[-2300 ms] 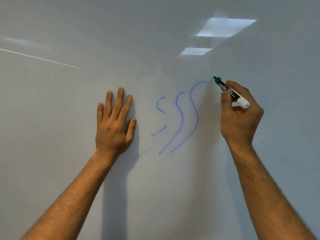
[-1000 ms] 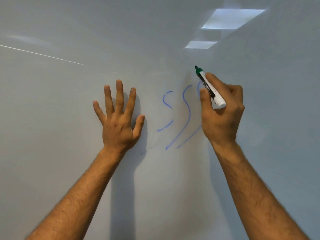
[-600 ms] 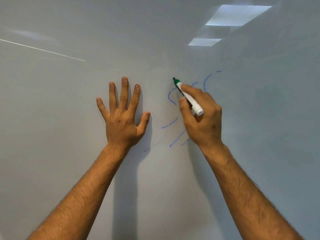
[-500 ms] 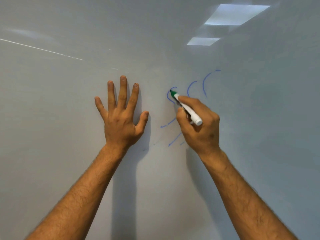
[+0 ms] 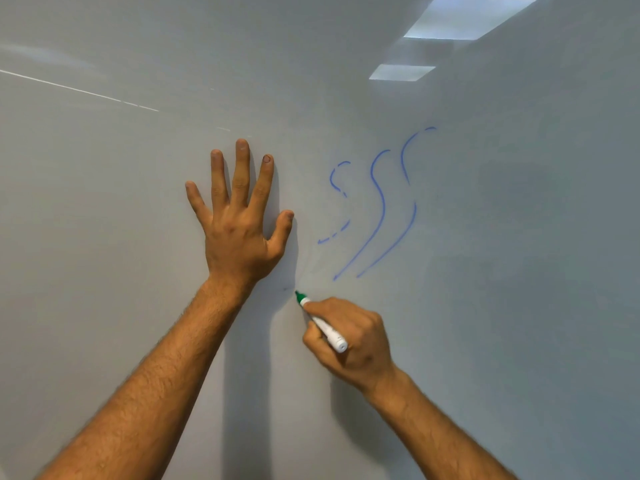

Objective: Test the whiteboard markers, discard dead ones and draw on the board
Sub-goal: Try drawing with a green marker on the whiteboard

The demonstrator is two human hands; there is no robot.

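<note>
The whiteboard (image 5: 519, 271) fills the view. My left hand (image 5: 239, 220) lies flat against it with the fingers spread. My right hand (image 5: 349, 337) grips a white marker with a green tip (image 5: 322, 323), held like a pen. Its tip touches the board just below and right of my left wrist. Three curved blue lines (image 5: 377, 206) run up the board above my right hand; the left one is broken into short pieces, and the right one has a gap. No green line shows along the marker's path.
Two ceiling lights (image 5: 467, 19) reflect in the board at the upper right. A thin pale streak (image 5: 79, 90) crosses the upper left of the board.
My right hand has swept the marker from the top of the blue lines down and left to below them. Parts of the blue lines are now broken. My left hand stays pressed on the board.
</note>
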